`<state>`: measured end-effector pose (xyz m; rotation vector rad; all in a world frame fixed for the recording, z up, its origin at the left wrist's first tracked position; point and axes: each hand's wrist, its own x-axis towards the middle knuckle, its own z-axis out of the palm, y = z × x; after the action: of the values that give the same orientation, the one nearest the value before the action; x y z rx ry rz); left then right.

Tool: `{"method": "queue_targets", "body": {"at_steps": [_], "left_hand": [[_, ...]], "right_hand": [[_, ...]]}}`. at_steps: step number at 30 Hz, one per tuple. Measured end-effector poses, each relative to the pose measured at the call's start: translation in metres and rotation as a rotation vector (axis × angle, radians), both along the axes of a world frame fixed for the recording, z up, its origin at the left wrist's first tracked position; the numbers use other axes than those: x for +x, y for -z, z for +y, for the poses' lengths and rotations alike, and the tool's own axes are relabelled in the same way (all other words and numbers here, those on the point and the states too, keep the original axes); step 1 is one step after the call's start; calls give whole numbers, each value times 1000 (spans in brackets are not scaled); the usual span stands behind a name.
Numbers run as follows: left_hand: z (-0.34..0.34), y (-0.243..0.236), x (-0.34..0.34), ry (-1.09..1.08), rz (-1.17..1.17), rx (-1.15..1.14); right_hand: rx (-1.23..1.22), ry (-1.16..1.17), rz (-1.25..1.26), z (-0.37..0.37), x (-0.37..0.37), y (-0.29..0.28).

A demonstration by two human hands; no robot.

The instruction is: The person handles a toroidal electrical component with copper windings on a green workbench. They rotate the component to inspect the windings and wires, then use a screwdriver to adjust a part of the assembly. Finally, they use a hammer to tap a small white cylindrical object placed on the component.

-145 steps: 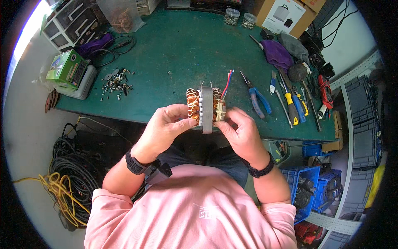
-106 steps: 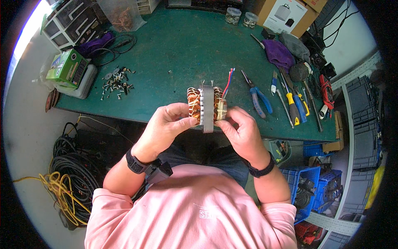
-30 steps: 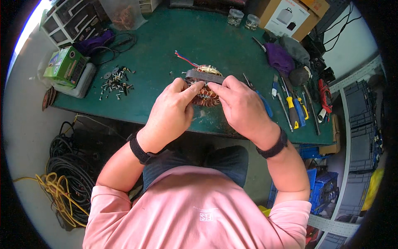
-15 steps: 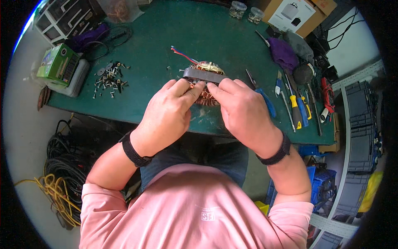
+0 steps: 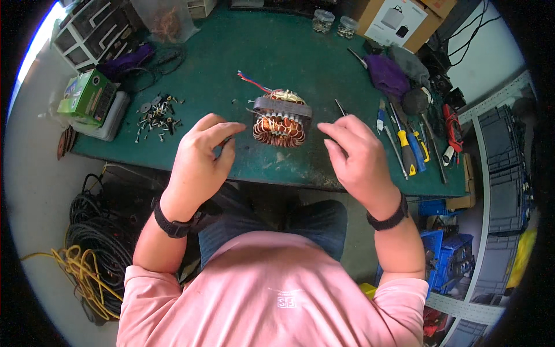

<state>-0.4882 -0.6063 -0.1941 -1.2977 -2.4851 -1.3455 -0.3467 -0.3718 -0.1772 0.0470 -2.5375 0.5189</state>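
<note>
A motor stator [image 5: 283, 108] rests on the green worktable [image 5: 225, 43] in front of me. Its grey steel core crosses the middle, with copper windings bulging out below it and pale lacing cord tied over them. Red and blue leads [image 5: 251, 82] run off its top toward the upper left. To the stator's left hovers my left hand [image 5: 199, 151], index finger stretched toward it, thumb apart, holding nothing. My right hand [image 5: 361, 159] is on the other side, also empty, fingers and thumb apart. Neither touches the stator. Behind my right hand shows the tip of some pliers [image 5: 340, 106].
Loose screws and washers [image 5: 157, 117] are heaped at left, near a green box [image 5: 87, 97]. Screwdrivers [image 5: 406, 153], a utility knife [image 5: 381, 115] and a purple cloth [image 5: 388, 76] lie at right. Two jars [image 5: 323, 22] and a carton stand at the back. Coiled cables [image 5: 95, 248] fill the lower left.
Both my hands have let go of the stator and drawn apart, left hand to the left, right hand to the right. More of the windings now shows. The stator stays in place.
</note>
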Motion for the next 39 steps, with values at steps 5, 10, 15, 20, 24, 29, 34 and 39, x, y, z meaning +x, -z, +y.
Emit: {"method": "queue_targets", "body": {"at_steps": [5,10,15,20,24,29,34,39], "left_hand": [[-20,23,1,-139,158,69],[-40,60,-12,-434,403,98],[-32,73,-26,-477,467,111],[-23,76,-31,-509,467,88],[-18,82,-34,-532,470,73],[-21,87,-36,-522,455,59],[-20,86,-35,-534,415,46],[-21,86,-36,-501,415,41]], "right_hand": [[-149,110,10,10,35,9],[-376,291,113,15,71,46],[-353,335,327,27,74,77],[-445,336,380,28,66,85],[-540,338,454,34,67,94],[-669,321,483,36,70,98],[-687,310,489,38,70,100],[-650,309,506,37,70,100]]}}
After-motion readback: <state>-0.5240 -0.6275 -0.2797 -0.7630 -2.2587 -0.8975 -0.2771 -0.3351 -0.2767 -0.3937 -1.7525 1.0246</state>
